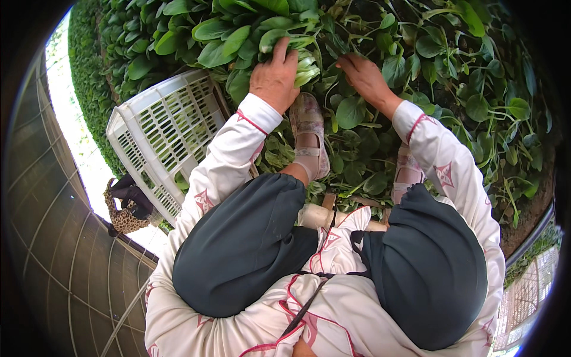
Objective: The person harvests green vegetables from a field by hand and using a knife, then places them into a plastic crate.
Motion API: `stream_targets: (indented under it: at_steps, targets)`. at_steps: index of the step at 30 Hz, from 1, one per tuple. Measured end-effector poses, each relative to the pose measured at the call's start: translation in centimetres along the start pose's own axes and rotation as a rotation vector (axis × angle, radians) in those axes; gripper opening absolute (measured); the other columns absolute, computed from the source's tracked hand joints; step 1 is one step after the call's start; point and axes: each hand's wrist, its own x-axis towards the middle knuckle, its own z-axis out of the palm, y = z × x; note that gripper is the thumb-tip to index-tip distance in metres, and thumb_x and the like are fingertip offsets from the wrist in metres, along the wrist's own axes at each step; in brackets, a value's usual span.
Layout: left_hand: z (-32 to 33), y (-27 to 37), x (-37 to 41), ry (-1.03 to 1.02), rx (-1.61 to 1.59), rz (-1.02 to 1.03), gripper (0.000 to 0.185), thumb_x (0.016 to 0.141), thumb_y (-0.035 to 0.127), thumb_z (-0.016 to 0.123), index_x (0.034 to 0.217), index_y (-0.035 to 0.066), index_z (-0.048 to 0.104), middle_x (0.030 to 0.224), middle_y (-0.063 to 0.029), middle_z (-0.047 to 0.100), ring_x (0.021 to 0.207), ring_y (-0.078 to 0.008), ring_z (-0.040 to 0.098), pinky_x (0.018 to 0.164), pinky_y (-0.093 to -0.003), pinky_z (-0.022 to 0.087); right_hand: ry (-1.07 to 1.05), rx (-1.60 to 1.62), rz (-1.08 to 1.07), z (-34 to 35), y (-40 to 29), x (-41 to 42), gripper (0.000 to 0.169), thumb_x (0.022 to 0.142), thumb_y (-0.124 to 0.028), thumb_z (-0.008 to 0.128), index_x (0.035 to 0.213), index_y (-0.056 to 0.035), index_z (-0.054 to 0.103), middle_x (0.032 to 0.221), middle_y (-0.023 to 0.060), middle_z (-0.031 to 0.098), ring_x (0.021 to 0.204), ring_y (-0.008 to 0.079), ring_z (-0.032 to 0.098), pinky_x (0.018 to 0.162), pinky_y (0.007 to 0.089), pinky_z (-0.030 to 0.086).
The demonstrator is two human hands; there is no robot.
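My left hand [274, 76] is closed around a bunch of leafy greens that look like bok choy [307, 69]. Their pale cut-looking stem ends point right, and the leaves spread up and to the left. To the right of the bunch, my right hand [368, 78] reaches low among the plants, with its fingers curled together at some dark leaves. Whether it grips a stem is hidden by the fingers and foliage. Loose and flattened leaves [350, 111] lie around both hands and my shoes.
A white slatted plastic crate [174, 125] with greens inside stands tilted at my left. Denser growing greens [142, 58] stretch beyond it. Between my legs is a low wooden stool [317, 216]. Leopard-print fabric [129, 216] lies at far left, another crate [526, 299] at lower right.
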Motion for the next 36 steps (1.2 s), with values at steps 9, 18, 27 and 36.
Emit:
stream_targets:
  at_steps: [9,18,27,36]
  targets:
    - [2.3,-1.4,-1.3,0.145,-0.251,-0.069,0.064,0.060,0.013,0.079,0.117,0.003,0.052,0.126,-0.0035,0.047,0.086,-0.0290,0.064,0.074,-0.0378,0.053,-0.046,-0.305,-0.011,2.4,0.5,2.5,0.021,0.092,-0.019,0.050,0.100,-0.0016,0.061,0.091,0.0203,0.064,0.080,0.0379,0.063,0.069,0.0441,0.051]
    - [0.1,-1.8,-3.4,0.334,-0.608,-0.146,0.043,0.065,0.007,0.072,0.106,0.000,0.061,0.108,-0.0121,0.063,0.092,-0.0255,0.065,0.082,-0.0324,0.051,-0.264,0.232,0.369,0.4,-1.2,1.7,0.038,0.094,-0.037,0.052,0.103,-0.0018,0.062,0.073,0.0098,0.061,0.055,0.0177,0.054,0.048,0.0299,0.041]
    - [-3.7,1.5,-5.7,-0.080,-1.713,-0.537,0.042,0.076,-0.001,0.068,0.117,-0.002,0.058,0.105,-0.0048,0.065,0.092,-0.0120,0.060,0.084,-0.0261,0.047,-0.029,0.770,0.223,-2.2,-7.5,-2.5,0.035,0.089,-0.034,0.065,0.109,-0.0068,0.062,0.071,-0.0064,0.051,0.052,0.0003,0.035,0.045,0.0185,0.026]
    - [-7.5,2.3,-3.5,-0.116,-1.555,-0.127,0.062,0.074,-0.002,0.067,0.133,-0.003,0.047,0.124,-0.0083,0.058,0.108,-0.0150,0.058,0.095,-0.0289,0.045,-0.084,0.885,0.348,-3.5,-9.8,-3.5,0.024,0.090,-0.033,0.063,0.092,-0.0098,0.058,0.062,-0.0102,0.040,0.049,0.0010,0.031,0.044,0.0185,0.022]
